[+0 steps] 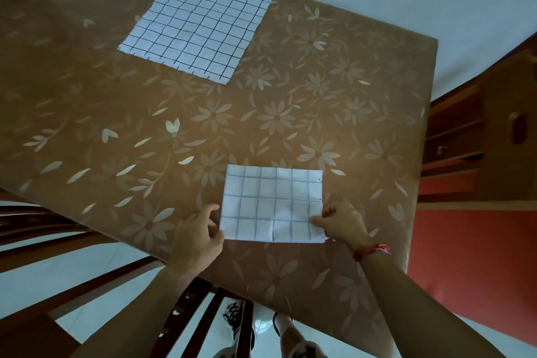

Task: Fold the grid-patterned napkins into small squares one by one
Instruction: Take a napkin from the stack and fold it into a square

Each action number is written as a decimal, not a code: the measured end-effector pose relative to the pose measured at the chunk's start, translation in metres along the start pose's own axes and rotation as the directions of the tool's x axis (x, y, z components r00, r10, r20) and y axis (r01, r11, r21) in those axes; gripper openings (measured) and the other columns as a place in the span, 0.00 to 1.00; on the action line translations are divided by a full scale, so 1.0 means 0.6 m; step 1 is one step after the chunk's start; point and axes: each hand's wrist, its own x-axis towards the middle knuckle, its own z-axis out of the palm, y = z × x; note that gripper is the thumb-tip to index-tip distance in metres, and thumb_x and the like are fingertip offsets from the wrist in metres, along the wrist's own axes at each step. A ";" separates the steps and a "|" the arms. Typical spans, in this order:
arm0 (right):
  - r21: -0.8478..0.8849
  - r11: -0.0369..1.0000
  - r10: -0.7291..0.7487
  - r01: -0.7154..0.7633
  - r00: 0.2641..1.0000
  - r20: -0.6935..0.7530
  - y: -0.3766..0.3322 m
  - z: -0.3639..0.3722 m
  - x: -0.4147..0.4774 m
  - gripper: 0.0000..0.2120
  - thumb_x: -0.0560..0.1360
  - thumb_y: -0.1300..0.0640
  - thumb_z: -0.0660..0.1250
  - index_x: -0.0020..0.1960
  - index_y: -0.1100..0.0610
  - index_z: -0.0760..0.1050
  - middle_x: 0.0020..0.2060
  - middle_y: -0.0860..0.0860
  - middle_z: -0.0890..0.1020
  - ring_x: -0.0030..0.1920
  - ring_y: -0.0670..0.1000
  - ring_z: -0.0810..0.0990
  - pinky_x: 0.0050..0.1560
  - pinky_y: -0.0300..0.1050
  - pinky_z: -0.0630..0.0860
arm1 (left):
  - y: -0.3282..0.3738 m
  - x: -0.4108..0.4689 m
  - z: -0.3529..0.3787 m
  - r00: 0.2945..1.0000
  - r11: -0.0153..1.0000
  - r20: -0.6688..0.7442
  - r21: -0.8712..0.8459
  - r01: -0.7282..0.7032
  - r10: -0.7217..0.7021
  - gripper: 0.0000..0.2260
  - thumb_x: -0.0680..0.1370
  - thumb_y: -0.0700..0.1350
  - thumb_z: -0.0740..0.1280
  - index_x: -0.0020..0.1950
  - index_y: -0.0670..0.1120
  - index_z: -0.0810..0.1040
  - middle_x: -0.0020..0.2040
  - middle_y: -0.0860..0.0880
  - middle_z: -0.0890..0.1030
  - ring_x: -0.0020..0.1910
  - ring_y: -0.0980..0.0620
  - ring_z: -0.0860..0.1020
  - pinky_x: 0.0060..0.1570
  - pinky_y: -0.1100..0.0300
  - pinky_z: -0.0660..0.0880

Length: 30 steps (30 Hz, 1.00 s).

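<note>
1. Pinching with both hands: your right hand (pixel 340 222) lays its thumb on top of the thin, white, grid-lined folded napkin (pixel 270 203) at its 4 o'clock corner, with the fingers curled at the edge. Your left hand (pixel 200 235) curls round the 8 o'clock corner. That looks like a pinch too, though its fingertips are partly hidden.
2. The folded napkin lies flat as a wide rectangle at 6 o'clock on the brown, flower-printed tablecloth (pixel 319 96), close to the near edge. A faint vertical crease shows near the middle of its near side.
3. Judging by that shape, you are midway through this piece: it is a rectangle, not yet a small square.
4. The next move, as I read it, is to carry one short side across to the other, say from 3 o'clock over to 9 o'clock. Line up the edges and grid lines, then press the crease flat. Fold again if it is still too large.
5. Keep one corner pinned while the other travels, because a thin sheet will likely slide on that glossy cloth.
6. The large, white, black-gridded open napkin (pixel 200 23) lies flat toward 11 o'clock, well apart from your hands. It should be next.
</note>
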 end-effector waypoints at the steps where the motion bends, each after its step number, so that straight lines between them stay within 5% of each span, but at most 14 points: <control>1: -0.001 1.000 0.001 -0.001 1.000 0.000 -0.001 0.000 0.000 0.10 0.67 0.49 0.74 0.36 0.55 0.80 0.36 0.51 0.84 0.37 0.49 0.83 0.42 0.46 0.82 | -0.001 -0.001 0.000 1.000 1.000 -0.002 0.010 0.001 -0.001 0.23 0.72 0.45 0.73 0.66 0.50 0.71 0.41 0.59 0.78 0.43 0.55 0.78 0.54 0.45 0.76; 9: -0.046 0.999 0.000 -0.001 1.000 -0.014 -0.005 0.000 -0.004 0.10 0.68 0.48 0.73 0.36 0.54 0.79 0.35 0.50 0.83 0.37 0.48 0.82 0.37 0.41 0.79 | -0.005 -0.005 0.005 0.996 0.987 -0.051 0.148 -0.064 0.073 0.20 0.73 0.45 0.73 0.63 0.45 0.74 0.42 0.51 0.80 0.44 0.49 0.78 0.50 0.49 0.77; 13: -0.047 0.999 -0.023 0.022 1.000 -0.012 -0.007 -0.001 -0.008 0.09 0.70 0.50 0.73 0.38 0.56 0.79 0.36 0.50 0.82 0.35 0.47 0.80 0.29 0.34 0.71 | 0.013 -0.011 0.014 0.932 0.919 -0.120 0.251 -0.304 0.341 0.18 0.70 0.41 0.74 0.58 0.43 0.75 0.47 0.47 0.78 0.45 0.48 0.76 0.40 0.56 0.77; 18: -0.066 0.998 -0.024 0.019 0.997 -0.073 -0.011 -0.004 -0.015 0.12 0.68 0.47 0.72 0.39 0.56 0.80 0.36 0.49 0.84 0.36 0.47 0.81 0.36 0.42 0.79 | 0.062 -0.051 0.047 0.848 0.806 0.016 0.300 -0.510 0.530 0.14 0.74 0.46 0.70 0.58 0.47 0.75 0.58 0.47 0.76 0.55 0.51 0.77 0.48 0.62 0.77; 21: -0.134 0.991 -0.055 0.030 0.982 -0.183 -0.017 -0.014 -0.035 0.14 0.70 0.43 0.68 0.46 0.53 0.78 0.37 0.47 0.82 0.38 0.48 0.79 0.37 0.41 0.74 | 0.049 -0.073 0.066 0.840 0.777 0.088 0.336 -0.532 0.536 0.15 0.76 0.48 0.69 0.61 0.47 0.75 0.63 0.47 0.75 0.61 0.49 0.76 0.52 0.59 0.77; 25: -0.324 0.904 -0.382 0.280 0.870 -0.311 -0.025 0.019 -0.075 0.17 0.74 0.47 0.65 0.60 0.54 0.74 0.51 0.52 0.77 0.50 0.52 0.76 0.47 0.45 0.76 | 0.027 -0.081 0.083 0.862 0.772 0.120 0.397 -0.497 0.493 0.22 0.77 0.50 0.67 0.69 0.44 0.73 0.73 0.43 0.70 0.71 0.45 0.69 0.63 0.53 0.71; 30: -0.588 0.566 -0.740 0.578 0.671 -0.053 -0.015 0.124 -0.130 0.28 0.76 0.46 0.60 0.71 0.60 0.66 0.72 0.63 0.66 0.72 0.61 0.65 0.66 0.58 0.72 | 0.025 -0.081 0.093 0.881 0.767 0.167 0.439 -0.468 0.442 0.29 0.78 0.54 0.61 0.76 0.44 0.63 0.77 0.41 0.62 0.76 0.43 0.61 0.69 0.49 0.65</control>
